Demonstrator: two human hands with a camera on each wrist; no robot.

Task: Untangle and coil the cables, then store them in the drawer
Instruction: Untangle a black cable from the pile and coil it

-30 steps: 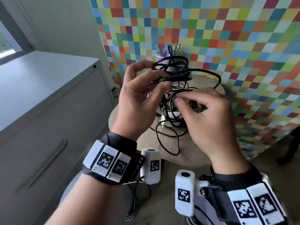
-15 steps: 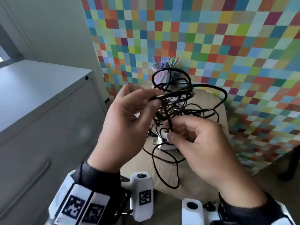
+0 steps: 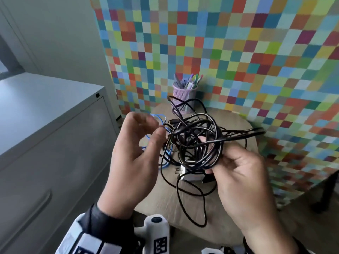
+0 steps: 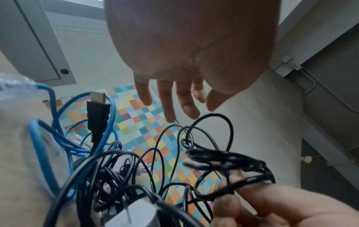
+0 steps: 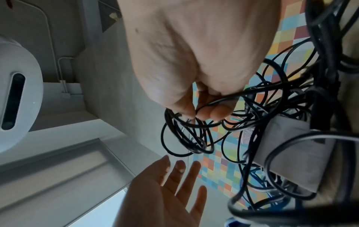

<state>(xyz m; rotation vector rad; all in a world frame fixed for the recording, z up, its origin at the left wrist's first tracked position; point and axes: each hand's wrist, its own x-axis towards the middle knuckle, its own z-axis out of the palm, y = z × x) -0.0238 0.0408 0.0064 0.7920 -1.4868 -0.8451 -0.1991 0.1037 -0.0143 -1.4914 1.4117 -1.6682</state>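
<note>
A tangle of black cables (image 3: 198, 143) hangs above a round beige table (image 3: 236, 198). My right hand (image 3: 214, 162) grips this bundle from the right, its fingers curled round several strands (image 5: 204, 110). My left hand (image 3: 154, 125) hovers just left of the tangle with its fingers spread (image 4: 174, 99) and holds nothing. A blue cable (image 3: 166, 125) lies behind the left hand, mixed with the black ones. A white power adapter (image 3: 190, 176) sits under the bundle. In the left wrist view a black HDMI plug (image 4: 97, 112) stands up among the blue loops (image 4: 38, 145).
A grey cabinet (image 3: 55, 143) with shut drawer fronts stands at the left. A pink mesh pen cup (image 3: 184, 97) stands at the back of the table, before a colourful checkered wall (image 3: 238, 52). A dark chair leg (image 3: 322, 197) shows at the right.
My left hand has let go of the black loop it pinched and has opened. My right hand now holds the whole bundle, gathered higher and to the right.
</note>
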